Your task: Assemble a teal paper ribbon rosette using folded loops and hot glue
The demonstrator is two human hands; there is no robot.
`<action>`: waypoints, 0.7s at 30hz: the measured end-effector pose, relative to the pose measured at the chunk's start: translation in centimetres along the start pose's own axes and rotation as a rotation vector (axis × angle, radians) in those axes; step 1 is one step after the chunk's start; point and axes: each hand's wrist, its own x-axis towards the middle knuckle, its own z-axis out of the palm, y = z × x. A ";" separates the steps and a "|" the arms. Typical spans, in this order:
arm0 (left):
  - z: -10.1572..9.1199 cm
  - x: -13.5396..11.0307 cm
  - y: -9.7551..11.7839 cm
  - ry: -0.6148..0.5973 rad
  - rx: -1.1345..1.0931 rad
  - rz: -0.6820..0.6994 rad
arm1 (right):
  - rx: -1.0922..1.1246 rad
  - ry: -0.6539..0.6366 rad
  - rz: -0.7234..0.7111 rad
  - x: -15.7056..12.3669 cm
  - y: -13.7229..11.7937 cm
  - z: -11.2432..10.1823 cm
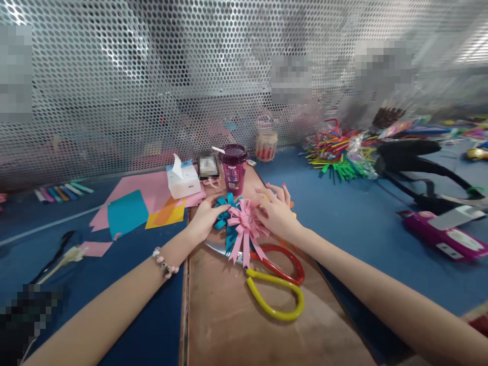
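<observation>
A pink paper ribbon flower with hanging tails lies on the wooden board, partly over a blue paper ribbon flower. My left hand has its thumb and fingers closed on the blue flower's left edge. Bent over a yellow-orange paper flower is my right hand, its fingertips beside the pink one; most of that yellow-orange flower is hidden beneath the hand. Just below, large scissors with one red handle and one yellow handle lie under the tails, blades pointing left.
Behind the flowers stand a purple lidded cup and a tissue box. Blue paper, pink and orange sheets, and markers lie left. To the right are colourful sticks, a black strap and a magenta tool.
</observation>
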 end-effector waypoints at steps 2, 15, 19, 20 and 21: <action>-0.3 0.2 0.1 0.035 0.062 0.090 | -0.002 0.030 -0.006 0.0 0.0 -0.4; 3.1 8.0 4.4 0.171 0.356 0.569 | 0.164 0.459 0.122 0.0 5.5 -0.3; 3.3 4.4 6.6 0.349 0.422 0.731 | 0.224 0.468 0.153 0.3 5.4 -0.4; 3.4 2.8 6.8 0.383 0.452 0.774 | 0.236 0.472 0.161 0.3 5.3 -0.5; 3.5 1.1 6.9 0.402 0.475 0.783 | 0.246 0.479 0.170 0.4 5.2 -0.5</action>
